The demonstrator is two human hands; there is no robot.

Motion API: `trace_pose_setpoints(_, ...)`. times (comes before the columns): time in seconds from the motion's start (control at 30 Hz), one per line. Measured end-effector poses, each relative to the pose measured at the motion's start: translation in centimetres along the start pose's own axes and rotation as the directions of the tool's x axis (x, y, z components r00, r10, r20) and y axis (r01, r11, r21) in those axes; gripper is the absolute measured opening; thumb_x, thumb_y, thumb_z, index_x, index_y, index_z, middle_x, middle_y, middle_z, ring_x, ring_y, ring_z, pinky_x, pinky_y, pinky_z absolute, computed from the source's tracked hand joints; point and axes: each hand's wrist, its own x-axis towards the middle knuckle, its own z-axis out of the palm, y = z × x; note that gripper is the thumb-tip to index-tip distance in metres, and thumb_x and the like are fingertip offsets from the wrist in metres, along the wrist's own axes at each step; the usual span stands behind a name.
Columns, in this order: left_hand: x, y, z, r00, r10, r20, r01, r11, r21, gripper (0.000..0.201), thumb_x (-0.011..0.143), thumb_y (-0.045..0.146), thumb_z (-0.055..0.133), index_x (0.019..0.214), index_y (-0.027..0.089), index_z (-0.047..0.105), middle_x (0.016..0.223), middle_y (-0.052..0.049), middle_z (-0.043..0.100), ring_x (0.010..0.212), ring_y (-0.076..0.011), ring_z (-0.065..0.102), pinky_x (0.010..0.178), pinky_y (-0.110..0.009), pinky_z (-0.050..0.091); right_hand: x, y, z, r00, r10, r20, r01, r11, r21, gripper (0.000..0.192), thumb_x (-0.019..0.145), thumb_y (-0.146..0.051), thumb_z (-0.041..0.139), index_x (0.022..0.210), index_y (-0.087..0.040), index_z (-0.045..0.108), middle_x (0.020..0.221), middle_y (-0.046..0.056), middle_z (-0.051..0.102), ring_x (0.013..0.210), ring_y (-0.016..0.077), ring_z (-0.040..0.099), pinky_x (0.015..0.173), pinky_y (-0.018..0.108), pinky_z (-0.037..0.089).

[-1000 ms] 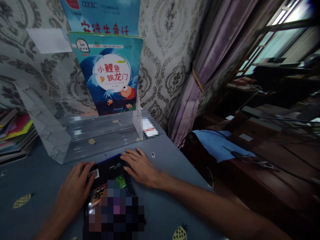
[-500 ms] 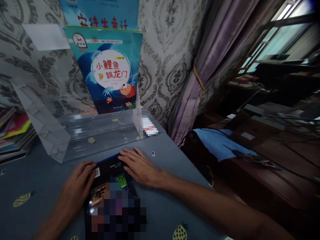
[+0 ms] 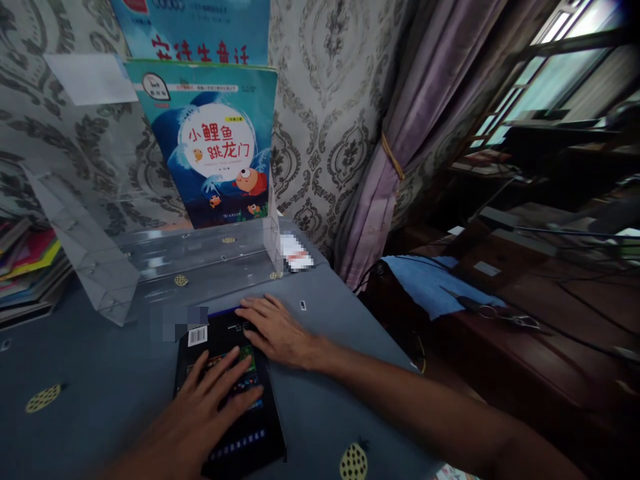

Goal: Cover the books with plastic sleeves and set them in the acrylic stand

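A dark book (image 3: pixel 245 453) lies on the grey-blue tabletop with its barcode side up. My left hand (image 3: pixel 220 387) is spread over the middle of its cover, fingers apart. At the book's far right corner, my right hand (image 3: pixel 277 333) lies palm down with its fingers stretched out over the edge. Beyond the hands stands a clear acrylic rack (image 3: pixel 113 287). Upright in the rack is a blue picture book (image 3: pixel 215 160) with an orange fish on it, and a taller blue book (image 3: pixel 200 40) shows behind that one.
A pile of books (image 3: pixel 30 267) sits at the left edge. White packaging, partly blurred, lies right of the rack. A tied purple curtain (image 3: pixel 380 193) hangs beyond the table's right edge. Scissors (image 3: pixel 500 312) and a blue cloth (image 3: pixel 425 287) lie on a brown surface at right.
My left hand has moved from the book's left edge onto the middle of its cover, nearer to me. My right hand stays at the far corner. The view has shifted slightly.
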Motion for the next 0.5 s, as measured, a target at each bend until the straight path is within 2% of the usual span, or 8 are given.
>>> trace_pose_setpoints(0.1, -0.2, 0.4, -0.9, 0.996, -0.041, 0.084, 0.045, 0.998, -0.046, 0.107, 0.074, 0.054, 0.081, 0.159, 0.042, 0.017, 0.165, -0.008, 0.027, 0.151, -0.0410, 0.027, 0.116, -0.074, 0.022, 0.0, -0.1, -0.2, 0.999, -0.004, -0.038, 0.004, 1.000, -0.006, 0.038, 0.100, -0.024, 0.053, 0.138, -0.016, 0.054, 0.141, 0.013, 0.058, 0.133, 0.0236, 0.049, 0.115, 0.048, 0.036)
trace_pose_setpoints(0.23, -1.6, -1.3, -2.1, 0.980, -0.094, 0.175, 0.112, 0.989, -0.093, 0.110, 0.070, 0.028, 0.080, 0.156, 0.049, 0.016, 0.166, 0.000, 0.023, 0.152, -0.0358, 0.024, 0.119, -0.069, 0.022, 0.1, -0.2, -0.5, 0.994, 0.074, -0.083, -0.076, 0.997, -0.018, 0.032, 0.100, -0.025, 0.054, 0.130, -0.015, 0.059, 0.117, 0.012, 0.064, 0.109, 0.0234, 0.055, 0.098, 0.043, 0.047)
trace_pose_setpoints(0.33, -3.0, -3.4, -2.1, 0.956, -0.188, 0.226, 0.209, 0.975, -0.074, 0.105, 0.065, 0.025, 0.078, 0.154, 0.050, 0.027, 0.166, 0.001, 0.024, 0.152, -0.0369, 0.023, 0.118, -0.069, 0.020, 0.2, -0.4, -0.6, 0.988, 0.115, -0.102, -0.119, 0.992, -0.034, 0.027, 0.101, -0.026, 0.053, 0.123, -0.014, 0.062, 0.106, 0.011, 0.064, 0.101, 0.0227, 0.056, 0.093, 0.042, 0.048)
trace_pose_setpoints(0.43, -4.2, -5.3, -1.9, 0.912, -0.304, 0.275, 0.310, 0.951, 0.022, 0.104, 0.060, 0.028, 0.077, 0.153, 0.045, 0.034, 0.166, -0.004, 0.025, 0.151, -0.0416, 0.023, 0.115, -0.072, 0.022, 0.2, -0.5, -0.6, 0.984, 0.142, -0.105, -0.145, 0.989, -0.021, 0.024, 0.101, -0.025, 0.052, 0.120, -0.015, 0.064, 0.106, 0.010, 0.066, 0.100, 0.0214, 0.059, 0.093, 0.041, 0.047)
trace_pose_setpoints(0.5, -5.0, -6.2, -2.2, 0.900, -0.370, 0.231, 0.356, 0.929, 0.101, 0.100, 0.064, 0.025, 0.072, 0.154, 0.043, 0.034, 0.165, -0.006, 0.028, 0.150, -0.0424, 0.027, 0.112, -0.073, 0.028, 0.1, -0.5, -0.6, 0.983, 0.155, -0.103, -0.155, 0.988, 0.005, 0.024, 0.101, -0.023, 0.051, 0.120, -0.015, 0.064, 0.108, 0.009, 0.069, 0.097, 0.0199, 0.062, 0.093, 0.038, 0.047)
